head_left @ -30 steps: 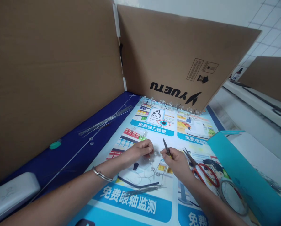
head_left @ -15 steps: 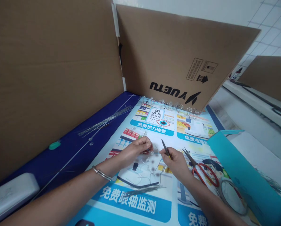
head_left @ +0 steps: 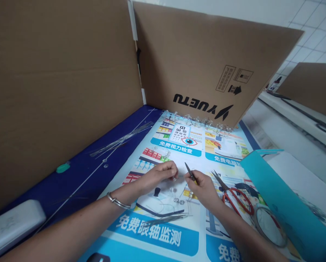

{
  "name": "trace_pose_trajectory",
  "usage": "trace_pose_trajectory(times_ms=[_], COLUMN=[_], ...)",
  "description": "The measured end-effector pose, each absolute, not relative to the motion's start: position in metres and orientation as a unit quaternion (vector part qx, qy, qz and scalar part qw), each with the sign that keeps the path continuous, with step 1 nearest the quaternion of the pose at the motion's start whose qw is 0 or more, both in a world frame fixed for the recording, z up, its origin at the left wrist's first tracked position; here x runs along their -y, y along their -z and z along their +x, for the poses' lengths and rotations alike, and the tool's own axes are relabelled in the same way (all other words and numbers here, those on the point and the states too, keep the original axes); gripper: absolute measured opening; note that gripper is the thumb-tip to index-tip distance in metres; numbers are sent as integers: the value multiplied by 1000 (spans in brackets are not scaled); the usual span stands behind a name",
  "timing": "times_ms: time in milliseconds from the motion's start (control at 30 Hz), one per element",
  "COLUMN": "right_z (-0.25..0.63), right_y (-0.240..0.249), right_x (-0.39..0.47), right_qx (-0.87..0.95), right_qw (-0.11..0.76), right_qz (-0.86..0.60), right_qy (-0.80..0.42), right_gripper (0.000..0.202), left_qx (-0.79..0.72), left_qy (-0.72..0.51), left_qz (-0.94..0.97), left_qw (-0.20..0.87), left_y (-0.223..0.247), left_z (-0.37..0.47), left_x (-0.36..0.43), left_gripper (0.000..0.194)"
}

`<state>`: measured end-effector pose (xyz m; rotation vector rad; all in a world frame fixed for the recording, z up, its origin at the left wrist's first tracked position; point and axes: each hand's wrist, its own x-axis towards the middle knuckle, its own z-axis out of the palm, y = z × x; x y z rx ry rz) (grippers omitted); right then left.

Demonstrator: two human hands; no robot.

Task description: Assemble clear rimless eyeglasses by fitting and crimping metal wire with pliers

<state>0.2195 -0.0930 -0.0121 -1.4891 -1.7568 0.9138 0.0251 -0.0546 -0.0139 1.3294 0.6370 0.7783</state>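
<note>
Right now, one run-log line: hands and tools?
left hand: pinched at clear bead | right hand: gripping dark pointed tool | red-handled scissors: unheld, right of right hand | wire bundle: on printed sheet

Left hand: fingertips curled, partly hidden; anything pinched there too small to tell.
Pointed tool: handle mostly hidden inside right hand.
Clear beads: blurred; threading on wire cannot be made out.
White case: cut off at left edge.
Black object: cut off at bottom edge; identity unclear.
Teal folder: runs out past right edge.
</note>
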Motion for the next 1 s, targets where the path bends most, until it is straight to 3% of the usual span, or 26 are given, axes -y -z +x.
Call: trace_pose_trajectory(times_ms=[200,500,1000], right_z=[220,230,228], right_y=[13,24,17], right_x=[93,90,94], right_qx=[725,810,824], right_qw=[304,226,213], right_qz=[-559,-540,-524], right_qy=[-264,-34,42], right_gripper=[13,16,18], left_qx=[-311,-334,-357], left_qy=[-411,-466,-424], left_qz=[515,585,717], left_qw=[685,574,423], left_y=[11,1,-3], left_z=[26,21,21], left_x=[54,54,62], left_gripper=[20,22,23])
